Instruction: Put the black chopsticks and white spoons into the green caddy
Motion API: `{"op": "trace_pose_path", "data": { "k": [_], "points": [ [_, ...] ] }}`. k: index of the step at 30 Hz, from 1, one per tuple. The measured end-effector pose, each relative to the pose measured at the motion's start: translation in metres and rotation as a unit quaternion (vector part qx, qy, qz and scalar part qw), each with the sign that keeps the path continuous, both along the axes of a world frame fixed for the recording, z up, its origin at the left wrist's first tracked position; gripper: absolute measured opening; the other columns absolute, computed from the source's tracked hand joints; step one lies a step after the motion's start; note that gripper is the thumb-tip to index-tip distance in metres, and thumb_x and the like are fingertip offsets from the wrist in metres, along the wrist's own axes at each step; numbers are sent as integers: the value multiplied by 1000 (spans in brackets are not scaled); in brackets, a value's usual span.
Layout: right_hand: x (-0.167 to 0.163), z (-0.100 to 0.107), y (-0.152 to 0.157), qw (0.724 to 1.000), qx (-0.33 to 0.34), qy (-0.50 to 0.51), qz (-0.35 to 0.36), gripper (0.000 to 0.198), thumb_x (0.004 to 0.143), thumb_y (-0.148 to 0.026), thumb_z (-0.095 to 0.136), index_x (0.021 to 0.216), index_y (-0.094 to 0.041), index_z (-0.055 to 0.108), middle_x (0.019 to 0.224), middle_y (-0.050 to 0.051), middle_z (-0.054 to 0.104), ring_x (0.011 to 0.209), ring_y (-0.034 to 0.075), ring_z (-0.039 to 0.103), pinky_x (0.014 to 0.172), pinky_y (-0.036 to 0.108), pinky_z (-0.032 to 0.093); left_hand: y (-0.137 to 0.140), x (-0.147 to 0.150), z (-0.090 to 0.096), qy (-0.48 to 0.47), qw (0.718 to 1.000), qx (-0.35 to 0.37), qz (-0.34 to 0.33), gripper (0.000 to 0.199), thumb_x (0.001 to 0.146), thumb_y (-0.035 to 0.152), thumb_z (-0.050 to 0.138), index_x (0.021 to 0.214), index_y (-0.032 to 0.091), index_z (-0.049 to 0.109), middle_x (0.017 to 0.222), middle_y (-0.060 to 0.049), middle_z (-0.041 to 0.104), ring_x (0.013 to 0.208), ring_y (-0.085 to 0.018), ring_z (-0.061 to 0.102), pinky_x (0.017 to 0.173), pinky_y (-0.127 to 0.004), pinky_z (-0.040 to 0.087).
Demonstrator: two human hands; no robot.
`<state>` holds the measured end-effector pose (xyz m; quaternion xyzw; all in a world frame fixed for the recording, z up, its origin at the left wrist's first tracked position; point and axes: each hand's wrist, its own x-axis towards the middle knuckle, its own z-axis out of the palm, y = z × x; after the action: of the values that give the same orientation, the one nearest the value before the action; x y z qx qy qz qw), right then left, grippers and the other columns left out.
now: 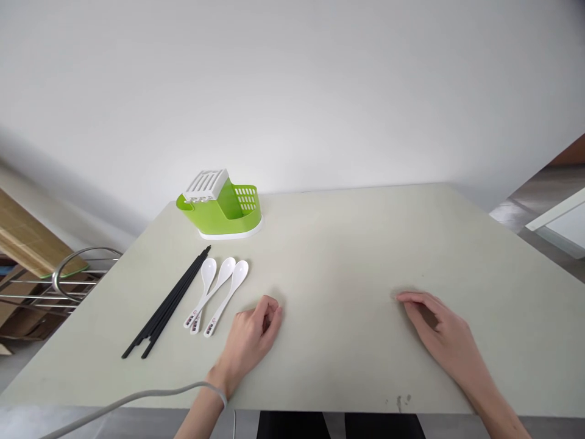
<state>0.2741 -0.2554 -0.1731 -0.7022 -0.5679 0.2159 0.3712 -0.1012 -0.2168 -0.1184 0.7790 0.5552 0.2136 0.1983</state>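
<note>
My left hand (253,332) rests on the table with its fingers curled into a loose fist, and no object shows in it. Just to its left lie three white spoons (223,299), handles toward me, two of them crossing. Beside the spoons is a bundle of black chopsticks (171,305), laid at a slant. Behind them stands a green cutlery caddy (214,216) with a white slotted top and a white base. Over on the right, my right hand (441,332) lies on the tabletop, thumb and forefinger brought together in a loose pinch around nothing visible.
The pale table (338,262) meets a white wall (320,91) at the back. A grey cable (150,395) runs across my left wrist at the front edge. Left of the table is a metal rack (77,283) with a wooden board (36,238).
</note>
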Motion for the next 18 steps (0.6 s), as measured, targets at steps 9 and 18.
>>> {"op": "trace_pose_path", "data": {
  "k": [9, 18],
  "points": [
    [1, 0, 1, 1000, 1, 6, 13, 33, 100, -53, 52, 108, -30, 74, 126, 7, 74, 108, 28, 71, 67, 32, 57, -2, -21, 20, 21, 993, 117, -6, 23, 106, 36, 45, 92, 23, 58, 70, 3, 61, 59, -13, 54, 60, -26, 41],
    [0, 1, 2, 999, 10, 24, 31, 34, 102, -52, 50, 109, -28, 74, 126, 9, 74, 108, 28, 70, 73, 34, 57, 66, -73, 83, 113, 934, 334, 59, 36, 103, 40, 52, 134, 22, 55, 148, -17, 59, 141, -34, 49, 119, -55, 35]
  ]
}}
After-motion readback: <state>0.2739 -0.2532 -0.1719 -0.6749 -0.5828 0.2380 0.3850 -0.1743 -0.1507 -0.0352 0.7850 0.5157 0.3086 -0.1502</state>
